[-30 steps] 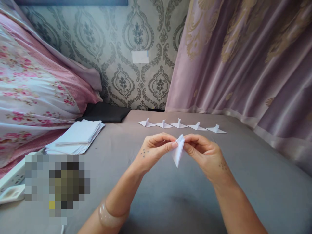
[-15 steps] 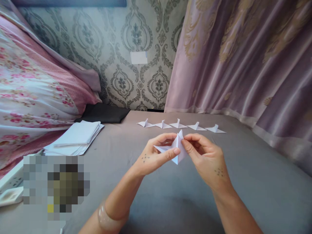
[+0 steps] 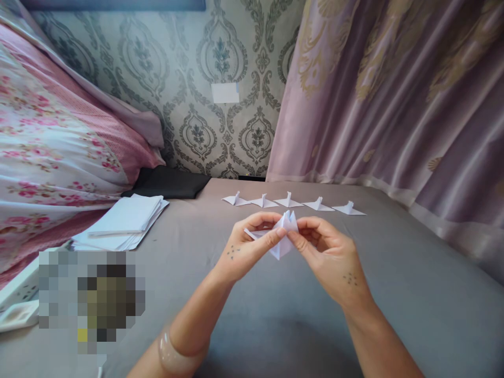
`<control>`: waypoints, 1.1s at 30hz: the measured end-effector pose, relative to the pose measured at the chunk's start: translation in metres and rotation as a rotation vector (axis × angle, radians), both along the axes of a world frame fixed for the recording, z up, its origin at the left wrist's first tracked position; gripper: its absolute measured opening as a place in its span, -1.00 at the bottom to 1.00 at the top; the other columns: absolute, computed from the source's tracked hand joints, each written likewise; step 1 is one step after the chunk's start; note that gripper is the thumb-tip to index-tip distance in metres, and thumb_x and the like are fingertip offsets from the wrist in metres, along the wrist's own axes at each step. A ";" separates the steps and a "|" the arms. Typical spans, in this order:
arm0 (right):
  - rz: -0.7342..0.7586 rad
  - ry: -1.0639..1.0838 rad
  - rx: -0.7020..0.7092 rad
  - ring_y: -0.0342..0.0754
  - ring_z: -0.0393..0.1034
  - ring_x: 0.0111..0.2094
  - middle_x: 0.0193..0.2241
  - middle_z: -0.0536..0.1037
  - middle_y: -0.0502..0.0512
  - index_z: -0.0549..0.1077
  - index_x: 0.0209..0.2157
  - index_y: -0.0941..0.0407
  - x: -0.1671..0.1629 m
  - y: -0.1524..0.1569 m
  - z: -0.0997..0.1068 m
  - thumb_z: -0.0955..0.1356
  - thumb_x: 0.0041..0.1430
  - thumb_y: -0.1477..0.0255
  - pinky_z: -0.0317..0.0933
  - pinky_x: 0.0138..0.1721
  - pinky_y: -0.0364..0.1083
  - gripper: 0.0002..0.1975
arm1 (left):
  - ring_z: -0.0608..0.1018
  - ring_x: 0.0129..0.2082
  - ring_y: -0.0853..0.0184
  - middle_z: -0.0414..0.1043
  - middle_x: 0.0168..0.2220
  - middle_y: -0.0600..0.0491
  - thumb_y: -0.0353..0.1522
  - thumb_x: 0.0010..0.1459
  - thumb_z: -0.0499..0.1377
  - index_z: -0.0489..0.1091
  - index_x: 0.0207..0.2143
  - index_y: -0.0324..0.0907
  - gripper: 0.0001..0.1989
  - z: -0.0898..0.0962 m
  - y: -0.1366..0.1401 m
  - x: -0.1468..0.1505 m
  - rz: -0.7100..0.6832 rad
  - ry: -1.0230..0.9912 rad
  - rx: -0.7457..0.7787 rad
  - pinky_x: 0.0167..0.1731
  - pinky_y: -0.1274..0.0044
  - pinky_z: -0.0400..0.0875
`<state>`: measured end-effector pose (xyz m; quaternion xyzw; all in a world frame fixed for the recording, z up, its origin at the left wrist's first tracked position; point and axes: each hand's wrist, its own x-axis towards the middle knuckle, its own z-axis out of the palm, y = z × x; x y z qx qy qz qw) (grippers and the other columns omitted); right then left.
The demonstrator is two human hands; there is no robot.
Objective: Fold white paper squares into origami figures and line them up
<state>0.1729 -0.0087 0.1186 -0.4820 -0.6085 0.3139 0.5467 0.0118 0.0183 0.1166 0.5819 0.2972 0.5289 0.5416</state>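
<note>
A folded white paper figure (image 3: 279,248), with pointed corners, is held up between my two hands over the grey-covered surface. My left hand (image 3: 248,247) pinches it from the left, thumb on the near face and fingers behind. On the other side my right hand (image 3: 328,252) grips its right edge near the top between thumb and forefinger. One narrow point sticks out to the left above the left thumb, and split tips show at the top. Beyond the hands, several finished-looking paper birds (image 3: 289,200) stand in a row, wings spread.
At the left lies a stack of white paper (image 3: 118,223), in front of a black flat item (image 3: 167,182). A white power strip (image 3: 19,289) sits at the left edge beside a pixelated patch. Floral cloth (image 3: 55,147) hangs left, a purple curtain (image 3: 378,105) right.
The paper figure has tilted and shifted slightly left, and its top tips have spread apart. My left thumb has moved up toward the top, close to the right thumb.
</note>
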 end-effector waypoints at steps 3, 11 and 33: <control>0.005 0.001 -0.010 -0.13 0.46 -0.30 -0.34 0.56 -0.05 0.50 -0.28 0.01 0.000 0.001 0.000 0.45 0.10 0.26 0.34 -0.21 -0.12 -0.83 | 0.51 -0.35 0.38 0.53 -0.33 0.03 -0.28 0.07 0.33 0.51 -0.26 -0.21 -0.78 -0.001 0.001 0.000 0.001 -0.026 -0.020 -0.31 0.57 0.39; 0.084 -0.043 -0.005 -0.12 0.43 -0.32 -0.37 0.52 -0.04 0.51 -0.34 0.02 0.005 0.003 -0.003 0.44 0.11 0.29 0.32 -0.24 -0.10 -0.88 | 0.48 -0.36 0.41 0.50 -0.35 0.05 -0.31 0.11 0.30 0.52 -0.29 -0.21 -0.84 0.003 -0.002 -0.002 -0.051 0.008 0.009 -0.35 0.60 0.36; 0.049 0.338 -0.137 -0.08 0.44 -0.38 -0.40 0.58 0.03 0.53 -0.31 0.06 0.010 0.018 -0.009 0.49 0.00 0.28 0.34 -0.32 -0.07 -0.78 | 0.44 0.00 0.20 0.41 -0.06 -0.08 0.13 0.03 0.17 0.41 -0.08 -0.21 -0.36 -0.012 0.012 -0.001 -0.071 -0.299 -0.194 0.00 0.39 0.36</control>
